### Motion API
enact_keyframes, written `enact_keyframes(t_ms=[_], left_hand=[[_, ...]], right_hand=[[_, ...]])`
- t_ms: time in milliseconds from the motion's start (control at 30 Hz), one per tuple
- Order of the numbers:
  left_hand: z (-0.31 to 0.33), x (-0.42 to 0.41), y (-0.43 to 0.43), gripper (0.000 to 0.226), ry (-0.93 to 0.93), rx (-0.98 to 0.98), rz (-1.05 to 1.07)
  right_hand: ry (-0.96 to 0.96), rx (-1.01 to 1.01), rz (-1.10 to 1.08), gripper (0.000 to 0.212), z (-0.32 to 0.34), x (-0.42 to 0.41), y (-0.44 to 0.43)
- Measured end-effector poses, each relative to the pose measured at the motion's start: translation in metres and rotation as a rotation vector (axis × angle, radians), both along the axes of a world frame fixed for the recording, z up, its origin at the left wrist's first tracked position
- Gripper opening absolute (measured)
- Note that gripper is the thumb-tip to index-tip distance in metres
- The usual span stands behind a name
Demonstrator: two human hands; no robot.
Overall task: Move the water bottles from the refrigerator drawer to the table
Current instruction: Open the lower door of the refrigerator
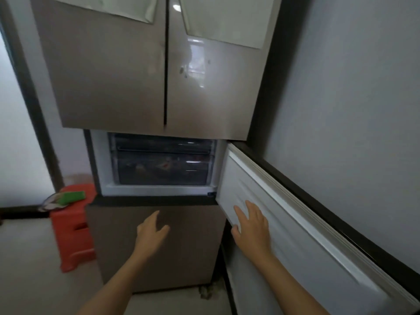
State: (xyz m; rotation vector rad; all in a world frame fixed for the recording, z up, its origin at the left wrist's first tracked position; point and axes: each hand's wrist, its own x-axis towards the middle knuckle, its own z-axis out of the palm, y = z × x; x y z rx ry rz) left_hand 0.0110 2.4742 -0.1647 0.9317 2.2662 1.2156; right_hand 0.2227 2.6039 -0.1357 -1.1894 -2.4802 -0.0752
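You stand before a tall refrigerator [127, 87] whose two upper doors are closed, each with a pale sheet [227, 17] stuck near its top edge. Below them the middle compartment [159, 164] is open, and its door [306, 246] is swung out to your right, white inner face toward you.

Inside the compartment two clear drawers sit one above the other, both pushed in. The upper drawer [162, 145] is the shallower one. The lower drawer [163, 176] holds dark, blurred shapes with a red patch [167, 165] near the middle. That is where the water bottles would be, but the view is too dim to tell them apart.

Your right hand [252, 226] lies flat against the inner face of the open door, near its lower left corner, fingers straight and slightly spread, holding nothing. Your left hand [151, 231] is stretched forward in the air in front of the closed bottom panel [193, 258], just under the lower edge of the open compartment, with relaxed fingers parted wide and the thumb out. It touches nothing that you can see.

At the left side of the refrigerator, a red plastic stool [72, 230] stands on the pale floor [27, 269]. A green object [72, 197] rests on its top beside something grey and blurred. A grey wall [352, 87] runs along the right, behind the open door.
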Motion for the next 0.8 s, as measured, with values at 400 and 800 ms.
enact_keyframes(t_ms=[400, 800], left_hand=[[-0.03, -0.102, 0.007, 0.039, -0.382, 0.189, 0.392], [-0.033, -0.219, 0.088, 0.03, -1.233, 0.359, 0.4]], right_hand=[[0.317, -0.629, 0.083, 0.054, -0.024, -0.111, 0.037], [0.457, -0.926, -0.104, 0.054, -0.031, -0.233, 0.107]])
